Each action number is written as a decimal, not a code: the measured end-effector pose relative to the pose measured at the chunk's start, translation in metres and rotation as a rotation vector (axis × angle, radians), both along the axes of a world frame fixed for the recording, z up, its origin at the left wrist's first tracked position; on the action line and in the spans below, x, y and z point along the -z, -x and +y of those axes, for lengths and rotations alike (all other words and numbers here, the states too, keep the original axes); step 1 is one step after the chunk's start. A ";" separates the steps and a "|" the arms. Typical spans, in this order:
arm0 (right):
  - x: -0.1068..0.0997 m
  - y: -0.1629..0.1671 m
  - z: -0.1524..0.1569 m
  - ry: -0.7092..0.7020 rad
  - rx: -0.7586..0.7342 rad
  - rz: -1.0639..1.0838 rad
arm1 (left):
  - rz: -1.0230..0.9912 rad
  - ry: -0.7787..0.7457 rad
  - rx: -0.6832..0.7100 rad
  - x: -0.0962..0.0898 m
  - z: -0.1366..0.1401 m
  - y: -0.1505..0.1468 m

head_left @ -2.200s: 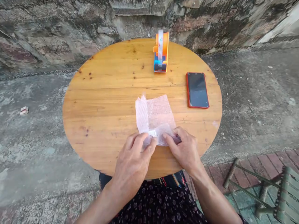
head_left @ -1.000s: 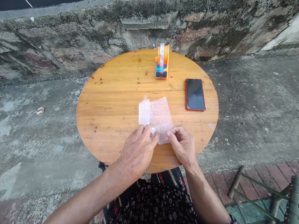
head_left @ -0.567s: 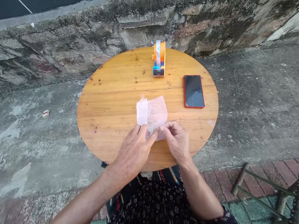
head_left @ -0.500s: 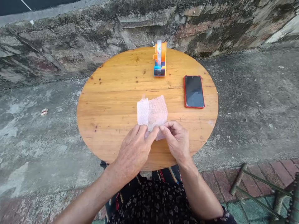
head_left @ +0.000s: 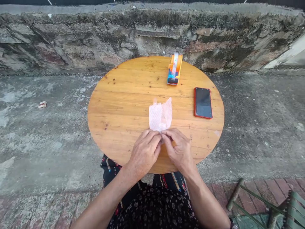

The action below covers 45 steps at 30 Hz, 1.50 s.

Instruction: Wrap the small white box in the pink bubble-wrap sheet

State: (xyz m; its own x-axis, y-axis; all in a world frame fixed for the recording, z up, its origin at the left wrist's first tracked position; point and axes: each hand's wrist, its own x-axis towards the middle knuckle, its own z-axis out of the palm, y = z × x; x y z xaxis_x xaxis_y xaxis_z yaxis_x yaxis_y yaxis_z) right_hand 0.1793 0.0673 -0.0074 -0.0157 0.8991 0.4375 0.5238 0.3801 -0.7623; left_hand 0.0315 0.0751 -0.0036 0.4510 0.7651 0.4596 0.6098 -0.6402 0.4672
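The left hand [head_left: 145, 152] and the right hand [head_left: 179, 150] meet at the near middle of the round wooden desk [head_left: 119, 105], fingertips pressed together. Between them they pinch the near edge of a small sheet of bubble wrap [head_left: 160, 116], each hand closed on it with thumb against forefingers. The sheet rises from the pinch and leans away from the person, its far edge ragged and partly lifted off the wood; whether anything lies inside the wrap cannot be told.

Beyond the right hand and off to its outer side, a phone [head_left: 203, 102] in a red case lies flat, screen up and dark, well apart from the wrap. Farther out, straight ahead of the hands and near the far rim of the desk, stands an orange and blue tape dispenser [head_left: 174, 69] with a roll of clear tape on it, upright and turned slightly to the right.

Below the hands, the person's lap shows in dark patterned fabric [head_left: 157, 206]. To the outer side of the right forearm, low on the ground, part of a green slatted chair [head_left: 274, 206] shows over brick paving. Past the desk runs a rough stone wall [head_left: 95, 41], with grey concrete ground on both sides.
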 end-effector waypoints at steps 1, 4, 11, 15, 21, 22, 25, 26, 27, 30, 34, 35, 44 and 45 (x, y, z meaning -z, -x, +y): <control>0.000 0.000 -0.001 -0.019 -0.017 -0.026 | -0.040 0.010 -0.012 0.001 -0.001 0.000; -0.001 -0.001 -0.006 -0.022 -0.065 -0.106 | -0.156 0.027 -0.069 0.008 -0.003 0.000; -0.002 0.000 -0.012 0.095 -0.036 -0.061 | -0.273 0.008 -0.184 0.023 -0.009 -0.003; -0.001 0.002 -0.011 0.108 -0.021 -0.032 | -0.229 -0.036 -0.126 0.024 -0.010 -0.003; -0.010 -0.017 -0.001 0.173 -0.101 -0.040 | -0.180 -0.069 -0.118 0.020 -0.009 -0.004; -0.012 -0.021 0.002 0.172 -0.112 -0.084 | -0.174 -0.069 -0.115 0.020 -0.009 -0.004; -0.016 -0.030 0.012 0.150 -0.146 -0.246 | -0.160 -0.079 -0.115 0.020 -0.009 -0.004; -0.016 -0.032 0.015 0.136 -0.155 -0.295 | -0.159 -0.081 -0.118 0.020 -0.009 -0.004; -0.016 -0.033 0.017 0.116 -0.158 -0.334 | -0.162 -0.081 -0.122 0.021 -0.009 -0.005; -0.012 -0.033 0.022 0.038 -0.146 -0.375 | -0.191 -0.070 -0.136 0.021 -0.010 -0.005; -0.003 -0.033 0.021 -0.071 -0.124 -0.340 | -0.184 -0.057 -0.120 0.019 -0.010 -0.004; 0.000 -0.033 0.021 -0.102 -0.115 -0.342 | -0.169 -0.053 -0.110 0.017 -0.010 -0.004; -0.005 -0.023 0.029 -0.095 -0.195 -0.478 | -0.106 -0.053 -0.043 0.012 -0.004 -0.002; -0.008 -0.021 0.031 -0.062 -0.226 -0.499 | -0.118 -0.043 -0.040 0.012 -0.004 -0.001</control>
State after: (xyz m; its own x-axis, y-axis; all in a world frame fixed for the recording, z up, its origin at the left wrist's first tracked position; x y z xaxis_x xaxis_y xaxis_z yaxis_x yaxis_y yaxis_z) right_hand 0.2007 0.0985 0.0007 -0.4244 0.8223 0.3792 0.7163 0.5611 -0.4150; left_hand 0.0329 0.0715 -0.0159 0.3613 0.7601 0.5402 0.5782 -0.6371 0.5097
